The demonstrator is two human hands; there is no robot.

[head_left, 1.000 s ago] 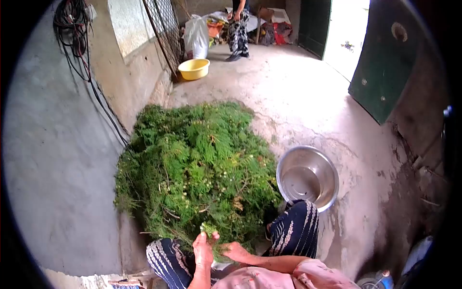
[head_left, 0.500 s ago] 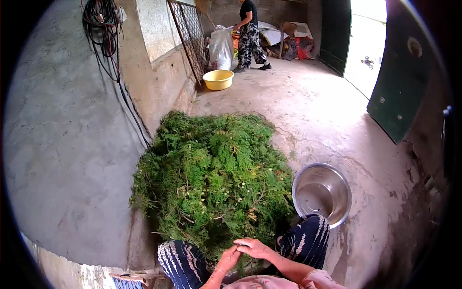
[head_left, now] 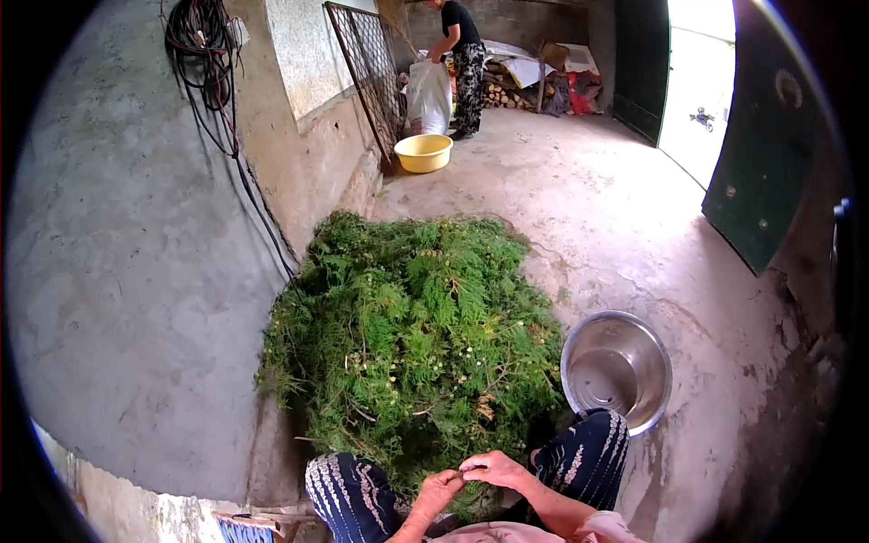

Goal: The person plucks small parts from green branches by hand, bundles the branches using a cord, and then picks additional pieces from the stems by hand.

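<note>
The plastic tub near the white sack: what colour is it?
The tub is yellow, clearest in the head view.

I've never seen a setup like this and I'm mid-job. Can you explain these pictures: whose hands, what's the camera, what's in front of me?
There is no robot here. One camera, worn on a person's head, looks forward and down, so you see roughly what they see.

At the bottom are the wearer's bare left hand and right hand, fingertips together. Whether they pinch something small is too fine to tell.

Just beyond, on the floor, lies a heap of leafy green branches. A metal basin stands to its right. Farther off are a yellow basin and another person beside a pale sack. The curved black border is the lens edge.
</note>
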